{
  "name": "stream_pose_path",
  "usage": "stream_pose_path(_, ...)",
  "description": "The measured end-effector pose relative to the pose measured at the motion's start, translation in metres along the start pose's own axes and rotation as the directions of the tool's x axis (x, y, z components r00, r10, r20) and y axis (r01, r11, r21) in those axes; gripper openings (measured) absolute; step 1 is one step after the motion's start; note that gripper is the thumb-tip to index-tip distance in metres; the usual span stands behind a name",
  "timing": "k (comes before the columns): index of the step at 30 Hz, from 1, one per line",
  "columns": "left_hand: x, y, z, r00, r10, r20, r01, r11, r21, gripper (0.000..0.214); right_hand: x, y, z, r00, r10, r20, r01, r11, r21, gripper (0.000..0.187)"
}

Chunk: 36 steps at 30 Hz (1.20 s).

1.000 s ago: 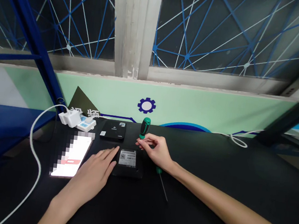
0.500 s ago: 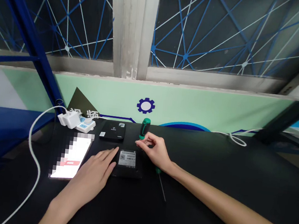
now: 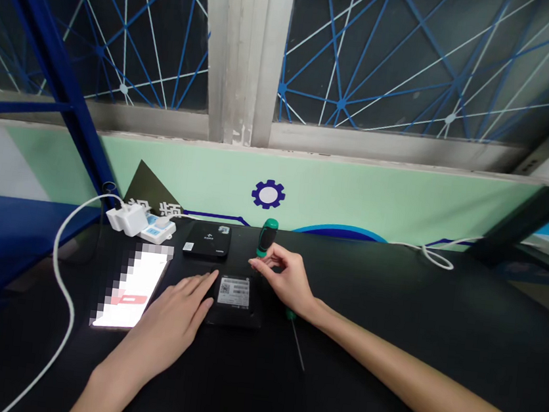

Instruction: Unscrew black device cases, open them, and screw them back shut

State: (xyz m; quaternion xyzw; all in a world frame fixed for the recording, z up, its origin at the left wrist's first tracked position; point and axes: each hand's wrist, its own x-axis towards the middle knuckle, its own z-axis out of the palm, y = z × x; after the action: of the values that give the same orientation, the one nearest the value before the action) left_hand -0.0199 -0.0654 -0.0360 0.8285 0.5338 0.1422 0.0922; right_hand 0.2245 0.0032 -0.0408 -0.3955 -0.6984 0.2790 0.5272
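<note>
A flat black box with a white printed label lies on the dark table in front of me. My left hand rests along its left side, fingers extended, fingertips touching that edge. At the box's far right corner stands a screwdriver with a green and black handle, nearly upright. The fingers of my right hand pinch it just under the handle. Its shaft and tip are hidden behind the hand. Below my right wrist lies a second screwdriver, its shaft pointing towards me and its handle mostly covered.
Behind the box lies another black box. A lit tablet or phone is left of my left hand. A white power strip with plugs sits at the back left, its white cable curving forward. Another white cable lies back right.
The handle of the upright screwdriver has leaned very slightly to the right. Both hands and the labelled box have stayed in place.
</note>
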Motion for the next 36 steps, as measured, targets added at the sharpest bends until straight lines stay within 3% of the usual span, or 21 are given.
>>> stream_pose_path(8,0.0016,0.0011,-0.0013,1.000,-0.010,0.026,0.010,1.000,0.003,0.052,0.0024,-0.0024,0.0006,1.000,0.022,-0.006,-0.022,0.999,0.026,0.039)
stream_pose_path(19,0.0023,0.0004,-0.0001,1.000,-0.008,0.019,0.008,1.000,0.011,0.052,-0.0021,-0.0005,-0.0036,0.993,0.062,0.104,-0.074,0.991,0.108,0.033)
stream_pose_path(36,0.0015,-0.0008,0.0006,1.000,0.011,-0.020,-0.011,1.000,0.008,0.051,-0.0024,-0.0030,-0.0023,1.000,-0.016,0.019,0.017,0.999,-0.040,0.036)
